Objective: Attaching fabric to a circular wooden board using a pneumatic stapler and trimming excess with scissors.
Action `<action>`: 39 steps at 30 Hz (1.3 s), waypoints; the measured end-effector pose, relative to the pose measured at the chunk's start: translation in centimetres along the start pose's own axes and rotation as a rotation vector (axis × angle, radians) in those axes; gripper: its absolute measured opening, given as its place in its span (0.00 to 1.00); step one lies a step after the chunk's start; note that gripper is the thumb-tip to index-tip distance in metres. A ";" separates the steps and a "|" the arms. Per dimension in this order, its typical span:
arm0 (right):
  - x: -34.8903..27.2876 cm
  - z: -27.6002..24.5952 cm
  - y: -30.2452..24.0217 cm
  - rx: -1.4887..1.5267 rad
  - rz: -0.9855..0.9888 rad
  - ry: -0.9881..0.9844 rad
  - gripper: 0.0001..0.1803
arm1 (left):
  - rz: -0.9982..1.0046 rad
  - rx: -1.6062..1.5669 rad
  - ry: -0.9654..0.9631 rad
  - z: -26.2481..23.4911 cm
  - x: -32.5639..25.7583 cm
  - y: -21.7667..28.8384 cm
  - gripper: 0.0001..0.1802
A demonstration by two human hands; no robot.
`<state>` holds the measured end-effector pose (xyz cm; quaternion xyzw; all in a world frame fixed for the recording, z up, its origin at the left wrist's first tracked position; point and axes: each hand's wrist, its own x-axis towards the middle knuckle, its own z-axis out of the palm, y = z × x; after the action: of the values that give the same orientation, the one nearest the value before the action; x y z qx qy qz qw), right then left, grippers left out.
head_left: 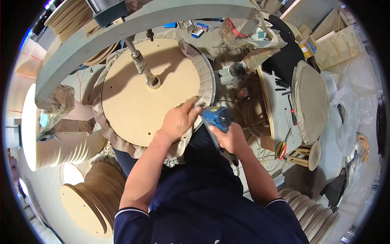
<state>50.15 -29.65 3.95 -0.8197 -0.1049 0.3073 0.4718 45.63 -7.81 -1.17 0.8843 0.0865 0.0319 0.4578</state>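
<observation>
Being counted: one round wooden disc (142, 97); one pleated beige fabric cover (205, 77) around its rim; one blue power tool (217, 117); two hands; one beige cushion (310, 99); one screwdriver (292, 114).

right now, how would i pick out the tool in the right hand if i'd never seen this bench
Start at the big round wooden disc with fabric pleated around its rim. At its lower right edge the left hand presses the fabric down. Just right of it, the right hand grips the blue tool, the only bright blue thing there.
</observation>
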 end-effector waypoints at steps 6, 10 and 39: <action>-2.8 -1.7 1.3 0.093 0.199 -0.002 0.16 | 0.131 0.141 -0.265 -1.8 -2.7 -0.9 0.19; -3.0 -1.2 1.3 -0.068 0.161 -0.068 0.18 | 0.159 0.182 -0.280 -1.9 -1.5 -1.5 0.13; -3.4 -0.7 2.2 -0.115 -0.031 -0.018 0.20 | 0.180 0.174 -0.239 -2.2 -2.5 -1.4 0.14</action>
<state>47.63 -32.93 3.73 -0.8409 -0.1393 0.3009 0.4277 42.66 -5.67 -1.00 0.9223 -0.0459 -0.0403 0.3816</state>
